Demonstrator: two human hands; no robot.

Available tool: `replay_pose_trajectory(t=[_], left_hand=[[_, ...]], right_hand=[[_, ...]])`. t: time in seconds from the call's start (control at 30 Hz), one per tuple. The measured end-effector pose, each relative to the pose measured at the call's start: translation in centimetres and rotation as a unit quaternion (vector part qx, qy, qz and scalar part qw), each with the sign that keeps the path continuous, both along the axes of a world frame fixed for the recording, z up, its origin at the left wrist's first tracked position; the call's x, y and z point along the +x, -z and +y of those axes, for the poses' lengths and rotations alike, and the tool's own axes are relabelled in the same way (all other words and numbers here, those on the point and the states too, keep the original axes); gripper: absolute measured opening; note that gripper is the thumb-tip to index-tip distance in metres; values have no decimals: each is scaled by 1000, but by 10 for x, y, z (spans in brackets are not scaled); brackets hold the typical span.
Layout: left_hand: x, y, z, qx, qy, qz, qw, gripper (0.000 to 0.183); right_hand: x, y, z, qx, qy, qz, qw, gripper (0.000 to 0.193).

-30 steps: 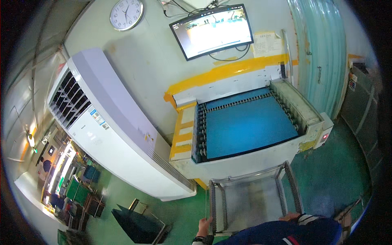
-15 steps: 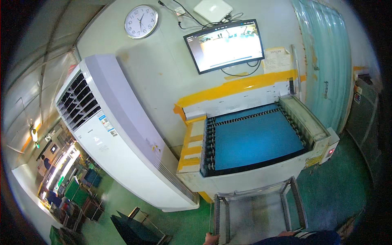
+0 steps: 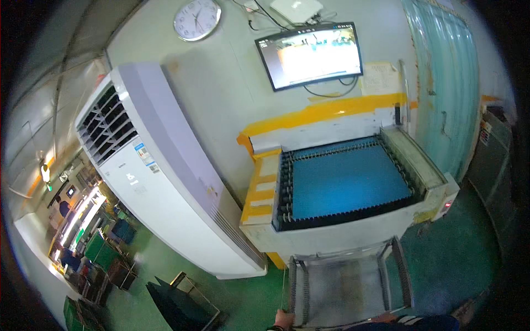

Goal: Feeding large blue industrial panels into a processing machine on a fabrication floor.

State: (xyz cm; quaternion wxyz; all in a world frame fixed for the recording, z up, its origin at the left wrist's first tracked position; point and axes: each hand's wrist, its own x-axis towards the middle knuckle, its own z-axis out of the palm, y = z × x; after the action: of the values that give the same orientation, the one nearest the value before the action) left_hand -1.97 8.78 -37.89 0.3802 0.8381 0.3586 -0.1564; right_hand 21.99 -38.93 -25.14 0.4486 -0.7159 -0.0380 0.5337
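A grey metal rack (image 3: 342,284) with slotted side posts stands in front of me, up against the roller machine (image 3: 331,238). My left hand (image 3: 284,319) is wrapped round the rack's near left post. At the bottom edge, my right hand (image 3: 385,318) lies by the rack's near rail; its fingers are mostly hidden, and a dark sleeve with white stripes follows it. On the machine's black rollers (image 3: 286,190) lies a flat blue sheet (image 3: 350,182), apart from both hands.
A tall white air conditioner (image 3: 171,187) stands to the left. Dark panels on a small stand (image 3: 182,303) sit on the green floor. A screen (image 3: 312,55) and a clock (image 3: 197,20) hang on the wall. Right of the machine are a plastic strip curtain (image 3: 447,88) and a dark cabinet (image 3: 488,165).
The blue sheet has slid a little away from me, so a row of rollers now shows along its near edge. My view has tilted slightly; both hands stay by the rack.
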Motion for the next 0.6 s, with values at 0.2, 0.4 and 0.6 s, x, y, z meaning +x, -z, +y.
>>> replay_pose_trajectory(t=[0.2,0.4,0.6], left_hand=[[4,-82,-39,-76,-167,-138,973,39],[13,-90,-50,-73,-171,-98,978,44],[18,-95,-52,-27,-160,-46,986,48]], right_hand=[[-49,6,-46,101,74,-47,991,40],[-77,16,-91,70,366,307,876,47],[-89,25,-96,-24,400,180,898,49]])
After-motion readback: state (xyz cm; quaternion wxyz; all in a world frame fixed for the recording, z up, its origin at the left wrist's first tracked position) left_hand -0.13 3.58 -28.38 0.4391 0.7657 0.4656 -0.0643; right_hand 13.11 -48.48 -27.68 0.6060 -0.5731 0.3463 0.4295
